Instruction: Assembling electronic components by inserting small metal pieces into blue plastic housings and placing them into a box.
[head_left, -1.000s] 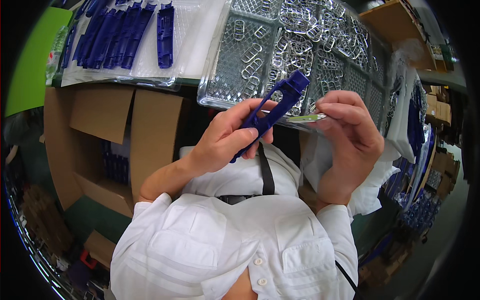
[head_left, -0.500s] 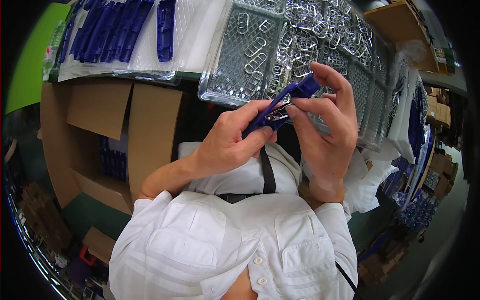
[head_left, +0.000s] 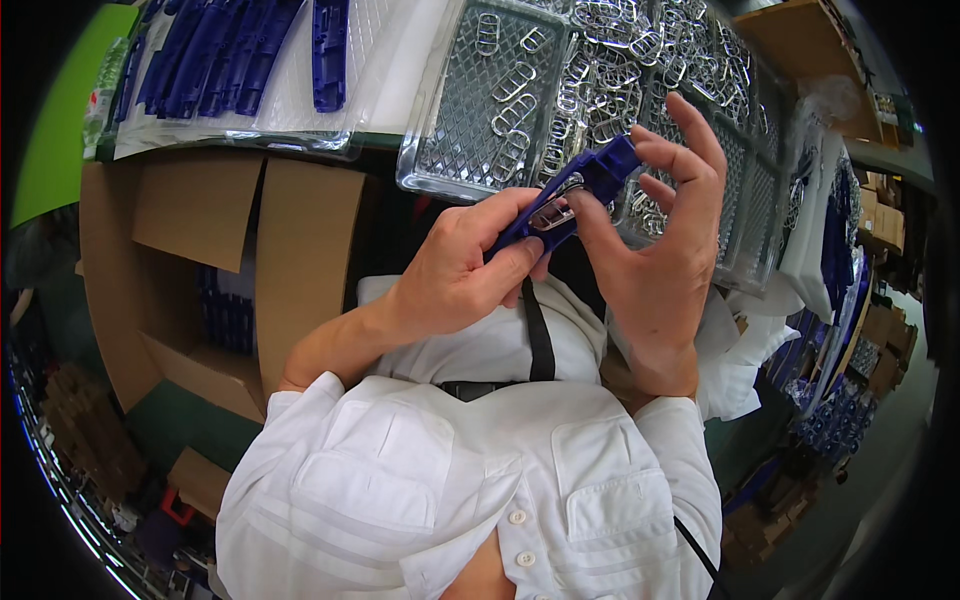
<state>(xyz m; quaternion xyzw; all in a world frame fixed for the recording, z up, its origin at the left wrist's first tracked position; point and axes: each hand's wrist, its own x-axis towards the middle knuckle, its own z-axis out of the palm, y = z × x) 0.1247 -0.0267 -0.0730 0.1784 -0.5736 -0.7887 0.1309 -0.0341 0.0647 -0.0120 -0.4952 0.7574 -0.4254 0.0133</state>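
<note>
Filling the bottom of the view: a white button-up shirt (head_left: 470,490) with two chest pockets, sleeves running up toward the hands. To the left, an open cardboard box (head_left: 200,270) under the bench edge, flaps hanging out, dark blue parts stacked inside. Above that, a clear plastic sheet (head_left: 390,60) on the bench, carrying a row of long blue plastic pieces (head_left: 215,50) side by side, with one more lying apart to their right. Next along, a clear plastic tray (head_left: 450,130) with a diamond-grid floor, scattered with silver metal buckles (head_left: 600,40), heaped thickest toward the top right. More white sheets and blue parts stacked at the far right, too bent by the lens to tell further.

Up in the middle, held in front of the tray and clear of the bench: a blue plastic handle piece (head_left: 580,190), tilted, upper end to the right. Left hand (head_left: 455,275) wrapped around its lower end, fingers curled over, thumb pressed alongside — a firm closed grasp. Right hand (head_left: 660,250) mostly spread, palm facing left, thumb pushing against a small silver metal clip (head_left: 552,212) seated in the handle, upper fingers fanned out loosely behind the top end, touching the blue piece only at the tip.
</note>
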